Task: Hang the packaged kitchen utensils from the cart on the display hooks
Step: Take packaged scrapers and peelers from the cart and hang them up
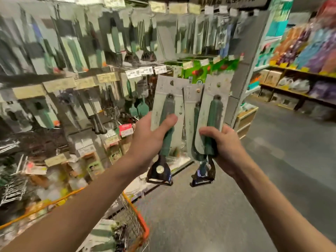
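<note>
Open grey floor point(263, 188) filled the lower right of the frame and ran on as an aisle toward stocked shelves point(298, 73) at the far right. The display wall point(72, 70) closed off the left and upper part of the frame. Its hooks were crowded with hanging goods, all blurred by motion.

Both hands were raised at centre frame, apart from each other. The left hand point(151, 137) gripped a single pack point(163, 93), with the thumb laid across its front. The right hand point(224, 144) gripped two overlapping packs point(220, 90), fingers curled round their lower part. Each pack was a pale grey-green card carrying a utensil with a dark green handle and a wide black head that jutted below the card. A small mark or hole sat near the top of each card; which it was could not be told. The print could not be read.

The orange wire cart point(135, 210) stood at bottom centre, below the left forearm. Inside it lay more pale green packaged goods point(103, 231), their details blurred.
</note>
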### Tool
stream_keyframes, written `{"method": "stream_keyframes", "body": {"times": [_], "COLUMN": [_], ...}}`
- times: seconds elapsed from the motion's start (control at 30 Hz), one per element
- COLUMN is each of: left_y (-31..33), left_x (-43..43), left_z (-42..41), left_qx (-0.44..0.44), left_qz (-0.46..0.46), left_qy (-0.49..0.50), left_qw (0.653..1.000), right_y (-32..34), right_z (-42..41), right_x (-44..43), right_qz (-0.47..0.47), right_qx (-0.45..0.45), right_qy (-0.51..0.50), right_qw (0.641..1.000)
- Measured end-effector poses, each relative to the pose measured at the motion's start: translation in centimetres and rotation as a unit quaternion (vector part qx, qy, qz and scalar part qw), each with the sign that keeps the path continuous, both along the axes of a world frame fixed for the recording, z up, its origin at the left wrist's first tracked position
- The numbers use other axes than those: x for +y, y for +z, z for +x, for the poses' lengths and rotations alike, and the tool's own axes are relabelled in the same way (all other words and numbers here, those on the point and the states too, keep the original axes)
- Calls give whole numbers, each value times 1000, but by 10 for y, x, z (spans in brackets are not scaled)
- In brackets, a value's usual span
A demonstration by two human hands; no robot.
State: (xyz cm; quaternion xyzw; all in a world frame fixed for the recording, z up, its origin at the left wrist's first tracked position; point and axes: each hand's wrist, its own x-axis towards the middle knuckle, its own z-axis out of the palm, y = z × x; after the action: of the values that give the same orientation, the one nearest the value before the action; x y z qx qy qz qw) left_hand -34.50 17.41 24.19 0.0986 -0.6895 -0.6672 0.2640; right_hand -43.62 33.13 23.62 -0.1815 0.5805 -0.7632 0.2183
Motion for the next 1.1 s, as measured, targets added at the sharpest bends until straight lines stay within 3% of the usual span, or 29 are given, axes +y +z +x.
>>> {"method": "stream_keyframes", "body": {"times": [0.5,0.8,1.1], "left_y": [52,66,85], "left_x": [-71,-121,-154], "left_z": [-209,-312,-366], "left_qx": [35,42,33], "left_qz": [-57,-117,-100], "left_qy": [56,168,267], "left_qw": [996,978,958], "right_y": [49,69,101], "right_z": [-246,-378,-454], "right_x": [-98,-172,-235], "right_qz": [-19,-32,-41], "right_qx": [97,160,195], "right_qy": [1,87,184], "right_qw": [995,983,963]}}
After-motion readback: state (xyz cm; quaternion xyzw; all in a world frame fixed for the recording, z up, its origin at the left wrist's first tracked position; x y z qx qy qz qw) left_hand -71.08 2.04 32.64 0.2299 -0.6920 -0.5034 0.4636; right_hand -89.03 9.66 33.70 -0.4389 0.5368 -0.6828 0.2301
